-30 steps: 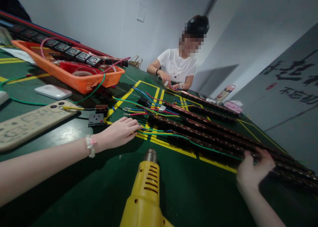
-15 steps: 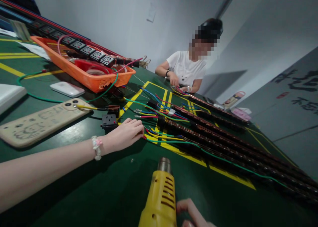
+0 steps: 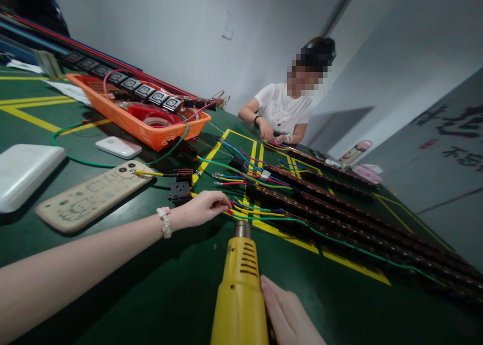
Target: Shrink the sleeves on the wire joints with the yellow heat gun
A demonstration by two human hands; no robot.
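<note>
My left hand (image 3: 209,207), with a scrunchie on its wrist, pinches the ends of several coloured wires (image 3: 256,210). Red sleeves show at the wire tips by my fingers. The wires lead right toward long dark strips wound with copper-coloured wire (image 3: 339,217). In my right hand (image 3: 285,307) is a yellow heat gun (image 3: 241,284), its grip out of view below. The gun's metal nozzle (image 3: 242,229) points away from me, just short of the wires and to the right of my left fingertips. A black socket block (image 3: 180,191) sits behind my left hand.
An orange basket (image 3: 151,136) with a socket strip (image 3: 145,91) across it stands at the back left. Nearer lie a phone (image 3: 88,199), a white box (image 3: 32,176) and a white mouse-like object (image 3: 118,147). Across the table a person (image 3: 283,106) handles wires.
The heat gun has moved forward, its nozzle now close to the wires. More of my right hand shows. My left hand has shifted slightly right, still on the wire ends.
</note>
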